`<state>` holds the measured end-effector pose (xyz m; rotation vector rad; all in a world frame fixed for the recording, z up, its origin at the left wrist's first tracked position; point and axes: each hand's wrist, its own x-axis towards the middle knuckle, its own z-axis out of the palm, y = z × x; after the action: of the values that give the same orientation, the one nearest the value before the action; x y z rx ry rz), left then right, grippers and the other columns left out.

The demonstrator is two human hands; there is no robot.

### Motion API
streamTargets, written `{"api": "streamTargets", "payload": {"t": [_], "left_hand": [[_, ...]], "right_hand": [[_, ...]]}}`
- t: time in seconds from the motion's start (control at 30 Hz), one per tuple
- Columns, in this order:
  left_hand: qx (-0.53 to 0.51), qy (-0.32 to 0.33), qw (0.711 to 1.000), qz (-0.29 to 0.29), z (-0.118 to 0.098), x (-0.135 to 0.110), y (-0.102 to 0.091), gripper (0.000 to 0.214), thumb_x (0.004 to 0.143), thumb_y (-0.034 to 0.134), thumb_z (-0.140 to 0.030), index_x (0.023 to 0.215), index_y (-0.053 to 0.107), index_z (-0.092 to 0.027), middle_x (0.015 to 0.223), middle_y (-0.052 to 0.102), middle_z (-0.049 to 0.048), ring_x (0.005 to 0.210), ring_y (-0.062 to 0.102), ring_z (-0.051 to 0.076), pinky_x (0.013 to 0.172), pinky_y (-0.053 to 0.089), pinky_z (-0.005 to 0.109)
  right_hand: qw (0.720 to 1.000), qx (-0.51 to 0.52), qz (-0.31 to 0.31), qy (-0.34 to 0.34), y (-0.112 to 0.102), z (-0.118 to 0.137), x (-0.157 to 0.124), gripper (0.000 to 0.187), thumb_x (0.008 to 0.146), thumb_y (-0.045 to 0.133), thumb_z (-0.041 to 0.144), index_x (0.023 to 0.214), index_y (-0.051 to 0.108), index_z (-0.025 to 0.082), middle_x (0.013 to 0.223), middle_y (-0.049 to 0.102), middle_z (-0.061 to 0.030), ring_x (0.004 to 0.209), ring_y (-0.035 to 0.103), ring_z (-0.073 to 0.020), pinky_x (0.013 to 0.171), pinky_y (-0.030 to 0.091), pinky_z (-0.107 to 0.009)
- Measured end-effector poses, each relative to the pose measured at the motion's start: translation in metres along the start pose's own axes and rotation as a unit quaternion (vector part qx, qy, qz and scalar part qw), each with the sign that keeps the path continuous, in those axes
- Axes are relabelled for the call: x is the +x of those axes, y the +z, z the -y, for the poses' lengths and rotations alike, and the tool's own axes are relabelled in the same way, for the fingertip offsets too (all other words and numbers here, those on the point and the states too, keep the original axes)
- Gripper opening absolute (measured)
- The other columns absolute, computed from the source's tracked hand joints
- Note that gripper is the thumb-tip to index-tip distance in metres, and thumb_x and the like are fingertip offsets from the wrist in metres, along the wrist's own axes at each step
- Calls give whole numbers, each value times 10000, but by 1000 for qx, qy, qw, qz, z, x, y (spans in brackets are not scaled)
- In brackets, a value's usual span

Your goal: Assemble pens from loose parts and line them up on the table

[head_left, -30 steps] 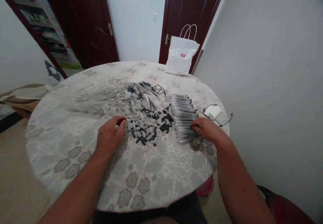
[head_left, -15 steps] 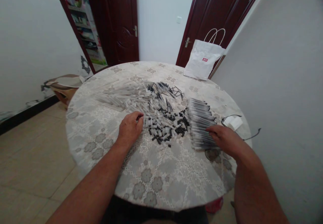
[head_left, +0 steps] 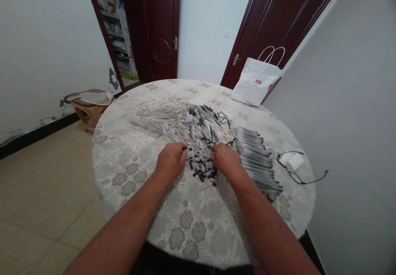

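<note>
A heap of small pen caps (head_left: 198, 159), whitish and black, lies mid-table. My left hand (head_left: 170, 159) is at its left edge, fingers curled together; whatever they hold is hidden. On the heap's right side, my right hand (head_left: 226, 157) reaches in with its fingertips pinched among the parts, and I cannot make out what is in them. Behind the heap are translucent pen barrels (head_left: 154, 119), spread to the left, and thin black refills (head_left: 210, 113). To the right, pens with dark tips (head_left: 256, 157) lie side by side in a row.
A patterned cloth covers the round table (head_left: 185, 233). At the right edge are glasses (head_left: 298, 180) and a folded white tissue (head_left: 293, 161). A white paper bag (head_left: 255, 83) stands at the back right. Left of the table is a wooden stool (head_left: 88, 114).
My right hand has moved left, from the row of pens to the heap of caps. My left hand stays by the heap's left edge. The view has shifted slightly.
</note>
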<state>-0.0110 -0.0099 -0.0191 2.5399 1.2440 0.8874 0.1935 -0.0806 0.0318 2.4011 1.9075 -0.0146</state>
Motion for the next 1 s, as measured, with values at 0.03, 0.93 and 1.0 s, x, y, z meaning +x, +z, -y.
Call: {"api": "streamTargets", "payload": {"t": [0.03,0.93,1.0], "left_hand": [[-2,1,1000,-2,0,0,0,214,947,513,-278,1001,702,-193,977,724,98,960,621,276,861,468,385],[-22,59,996,-63,-7,0,2,134,945,541,-226,966,670,-195,935,709,79,920,617,246,871,478,381],[-33,70,994,-76,-9,0,1,124,943,549,-222,975,663,-186,942,709,81,924,618,245,881,480,385]], "right_hand": [[1000,-2,1,2,3,0,3,262,974,484,290,1084,691,172,1090,676,-146,1029,670,-252,845,478,-329],[982,172,-82,2,24,-27,5,114,904,586,277,919,668,200,898,727,-72,837,641,-196,715,363,-262],[974,192,-118,10,21,-31,5,128,914,566,272,888,666,195,884,724,-70,821,638,-196,722,367,-267]]}}
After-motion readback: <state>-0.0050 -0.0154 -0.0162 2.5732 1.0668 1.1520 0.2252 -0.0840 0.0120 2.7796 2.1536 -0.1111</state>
